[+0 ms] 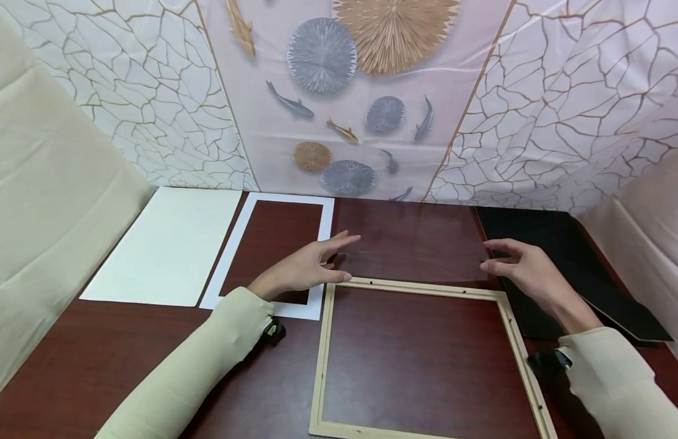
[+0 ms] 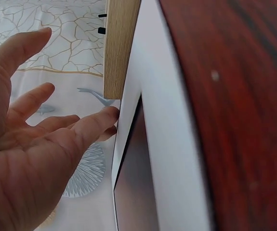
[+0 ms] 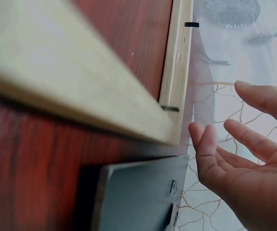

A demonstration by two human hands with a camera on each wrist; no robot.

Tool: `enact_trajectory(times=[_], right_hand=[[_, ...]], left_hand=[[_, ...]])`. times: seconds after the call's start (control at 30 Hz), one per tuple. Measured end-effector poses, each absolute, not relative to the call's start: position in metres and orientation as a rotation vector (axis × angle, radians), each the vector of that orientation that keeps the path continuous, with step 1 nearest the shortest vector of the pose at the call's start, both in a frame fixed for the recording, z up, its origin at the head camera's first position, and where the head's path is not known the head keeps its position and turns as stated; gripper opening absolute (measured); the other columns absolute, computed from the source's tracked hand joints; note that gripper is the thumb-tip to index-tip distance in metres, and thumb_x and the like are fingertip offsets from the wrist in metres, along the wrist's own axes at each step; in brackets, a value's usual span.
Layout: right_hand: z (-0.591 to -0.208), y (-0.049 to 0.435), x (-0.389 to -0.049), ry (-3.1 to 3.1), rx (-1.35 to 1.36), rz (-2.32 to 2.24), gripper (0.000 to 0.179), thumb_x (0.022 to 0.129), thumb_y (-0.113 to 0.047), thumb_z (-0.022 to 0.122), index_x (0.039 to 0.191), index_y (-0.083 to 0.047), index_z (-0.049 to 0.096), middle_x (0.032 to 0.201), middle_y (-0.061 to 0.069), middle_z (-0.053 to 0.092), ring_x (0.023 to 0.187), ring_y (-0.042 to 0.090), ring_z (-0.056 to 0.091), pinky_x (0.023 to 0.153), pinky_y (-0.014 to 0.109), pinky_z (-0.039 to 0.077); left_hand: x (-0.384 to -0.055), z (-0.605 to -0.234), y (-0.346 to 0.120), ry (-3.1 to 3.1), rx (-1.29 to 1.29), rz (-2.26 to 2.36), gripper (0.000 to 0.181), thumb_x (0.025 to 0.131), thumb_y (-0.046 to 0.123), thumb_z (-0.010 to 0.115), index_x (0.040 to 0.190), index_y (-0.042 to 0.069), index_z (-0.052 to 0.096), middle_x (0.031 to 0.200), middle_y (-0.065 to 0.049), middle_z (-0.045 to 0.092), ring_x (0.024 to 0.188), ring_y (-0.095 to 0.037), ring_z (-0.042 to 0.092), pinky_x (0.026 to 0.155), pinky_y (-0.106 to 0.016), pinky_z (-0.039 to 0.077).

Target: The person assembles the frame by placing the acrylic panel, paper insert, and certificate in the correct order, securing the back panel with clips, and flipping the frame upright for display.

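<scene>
My left hand (image 1: 306, 266) hovers over the upper right of a white mat with a cut-out window (image 1: 231, 250), by the far left corner of a pale wooden frame (image 1: 416, 288). Its thumb and fingers are spread apart, gripping nothing. Beyond the frame's far bar, what looks like a clear sheet (image 1: 410, 244) faintly covers the tabletop between both hands. My right hand (image 1: 531, 271) is at that sheet's right side, fingers loosely bent. In the right wrist view, its lower fingertips (image 3: 203, 137) come close to the translucent edge; I cannot tell whether they touch.
A plain white sheet (image 1: 166, 244) lies at the far left of the dark red table (image 1: 262, 378). To the right is a black backing board (image 1: 558, 268) with a raised flap. A patterned cloth (image 1: 350, 122) hangs behind. Small dark tabs stick out of the wooden frame.
</scene>
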State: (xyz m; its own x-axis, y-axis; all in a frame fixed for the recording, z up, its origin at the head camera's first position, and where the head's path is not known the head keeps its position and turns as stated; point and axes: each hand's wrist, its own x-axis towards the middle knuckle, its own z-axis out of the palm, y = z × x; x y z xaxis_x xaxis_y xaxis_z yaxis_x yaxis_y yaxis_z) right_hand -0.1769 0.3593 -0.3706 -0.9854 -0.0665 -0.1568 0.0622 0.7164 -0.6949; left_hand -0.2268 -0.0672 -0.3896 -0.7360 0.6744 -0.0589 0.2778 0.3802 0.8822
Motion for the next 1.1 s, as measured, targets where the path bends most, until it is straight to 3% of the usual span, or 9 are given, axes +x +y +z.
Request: enact_trajectory(times=[0.07, 0.2, 0.3, 0.43, 0.5, 0.63, 0.73, 0.87, 1.1], right_hand=[[-0.370, 0.359, -0.178, 2.747, 0.001, -1.124, 0.068, 0.104, -0.030, 0.067, 0.158, 0.001, 0.040, 0.142, 0.033, 0.059, 0.088, -0.009, 0.061, 0.100, 0.059, 0.048], [-0.371, 0.359, -0.180, 2.728, 0.008, -1.152, 0.065, 0.104, -0.025, 0.067, 0.157, 0.002, 0.041, 0.142, 0.028, 0.058, 0.088, 0.004, 0.065, 0.088, 0.033, 0.052], [-0.372, 0.360, -0.181, 2.647, -0.024, -1.308, 0.061, 0.104, -0.017, 0.065, 0.156, 0.004, 0.040, 0.143, 0.016, 0.056, 0.090, 0.003, 0.066, 0.080, 0.023, 0.055], [-0.374, 0.364, -0.182, 2.449, -0.079, -1.616, 0.050, 0.104, -0.004, 0.061, 0.151, -0.004, 0.045, 0.137, -0.007, 0.052, 0.090, 0.005, 0.071, 0.078, 0.022, 0.058], [-0.375, 0.366, -0.182, 2.339, -0.096, -1.754, 0.045, 0.104, 0.000, 0.059, 0.146, -0.010, 0.049, 0.135, -0.012, 0.050, 0.089, 0.008, 0.074, 0.077, 0.022, 0.059], [-0.377, 0.369, -0.182, 2.127, -0.110, -1.964, 0.043, 0.105, 0.004, 0.054, 0.142, -0.017, 0.050, 0.155, 0.005, 0.038, 0.091, 0.013, 0.077, 0.078, 0.022, 0.060], [-0.377, 0.370, -0.181, 1.998, -0.113, -2.071, 0.045, 0.105, 0.007, 0.050, 0.143, -0.017, 0.052, 0.176, 0.008, 0.012, 0.092, 0.015, 0.077, 0.078, 0.021, 0.059], [-0.377, 0.371, -0.179, 1.844, -0.133, -2.181, 0.050, 0.104, 0.013, 0.046, 0.141, -0.018, 0.058, 0.174, 0.016, -0.017, 0.092, 0.018, 0.076, 0.076, 0.022, 0.060], [-0.380, 0.374, -0.176, 1.684, -0.175, -2.291, 0.055, 0.103, 0.018, 0.041, 0.140, -0.016, 0.061, 0.173, 0.011, -0.021, 0.093, 0.022, 0.077, 0.077, 0.024, 0.061]], left_hand=[[-0.227, -0.390, -0.067, 2.239, 0.830, 1.310, 0.076, 0.098, 0.014, 0.074, 0.164, 0.027, 0.038, 0.178, -0.006, 0.014, 0.162, -0.021, 0.022, 0.125, -0.051, 0.035], [-0.228, -0.391, -0.068, 2.247, 0.845, 1.324, 0.074, 0.099, 0.016, 0.073, 0.163, 0.025, 0.039, 0.177, -0.006, 0.016, 0.163, -0.018, 0.019, 0.124, -0.050, 0.036], [-0.228, -0.392, -0.069, 2.232, 0.836, 1.359, 0.073, 0.099, 0.015, 0.073, 0.163, 0.022, 0.039, 0.177, -0.006, 0.017, 0.163, -0.018, 0.017, 0.125, -0.050, 0.035], [-0.230, -0.393, -0.070, 2.205, 0.816, 1.401, 0.072, 0.099, 0.014, 0.073, 0.163, 0.018, 0.040, 0.177, -0.006, 0.017, 0.163, -0.021, 0.016, 0.126, -0.051, 0.031], [-0.230, -0.393, -0.070, 2.206, 0.812, 1.405, 0.071, 0.099, 0.014, 0.073, 0.163, 0.017, 0.040, 0.177, -0.007, 0.017, 0.163, -0.022, 0.017, 0.127, -0.050, 0.031], [-0.231, -0.392, -0.070, 2.243, 0.811, 1.390, 0.070, 0.099, 0.014, 0.073, 0.162, 0.014, 0.041, 0.176, -0.008, 0.019, 0.162, -0.024, 0.021, 0.124, -0.050, 0.035], [-0.230, -0.391, -0.070, 2.273, 0.800, 1.388, 0.069, 0.099, 0.013, 0.072, 0.161, 0.012, 0.042, 0.175, -0.011, 0.021, 0.160, -0.029, 0.027, 0.123, -0.050, 0.037], [-0.230, -0.391, -0.069, 2.277, 0.766, 1.421, 0.066, 0.100, 0.008, 0.070, 0.160, 0.010, 0.043, 0.175, -0.013, 0.023, 0.157, -0.036, 0.033, 0.123, -0.048, 0.038], [-0.229, -0.392, -0.068, 2.304, 0.594, 1.483, 0.059, 0.101, 0.005, 0.067, 0.157, 0.014, 0.050, 0.172, -0.011, 0.030, 0.149, -0.039, 0.046, 0.113, -0.045, 0.050]])
